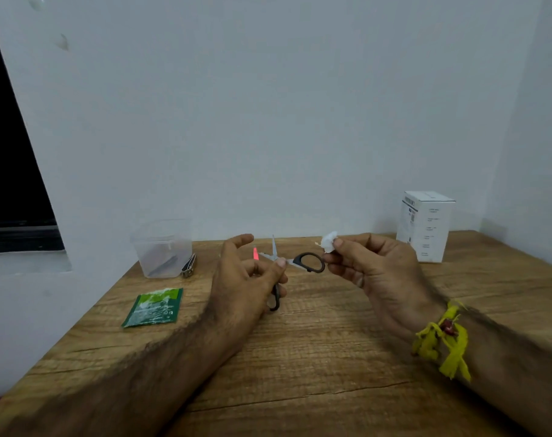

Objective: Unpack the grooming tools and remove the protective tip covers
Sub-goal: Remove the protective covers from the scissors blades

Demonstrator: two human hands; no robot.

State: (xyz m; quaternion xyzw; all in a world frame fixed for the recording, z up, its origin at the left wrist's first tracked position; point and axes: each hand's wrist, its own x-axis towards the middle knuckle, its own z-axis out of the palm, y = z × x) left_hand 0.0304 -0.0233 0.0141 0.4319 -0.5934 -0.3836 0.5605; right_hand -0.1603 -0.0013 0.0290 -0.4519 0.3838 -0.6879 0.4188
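Small scissors (309, 262) with black loop handles and silver blades are spread wide apart above the wooden table (315, 357). My left hand (246, 279) grips one handle and the pivot; one blade points up and away. A thin pink piece (255, 253) shows beside my left fingers; I cannot tell what it is. My right hand (372, 266) pinches a small crumpled white wad (329, 241) between thumb and forefinger, just above the other scissor loop. Whether my right fingers also touch that loop is unclear.
A clear plastic container (162, 247) stands at the back left with a metal nail clipper (189, 266) leaning against it. A green sachet (155, 307) lies flat on the left. A white box (426, 227) stands at the back right by the wall.
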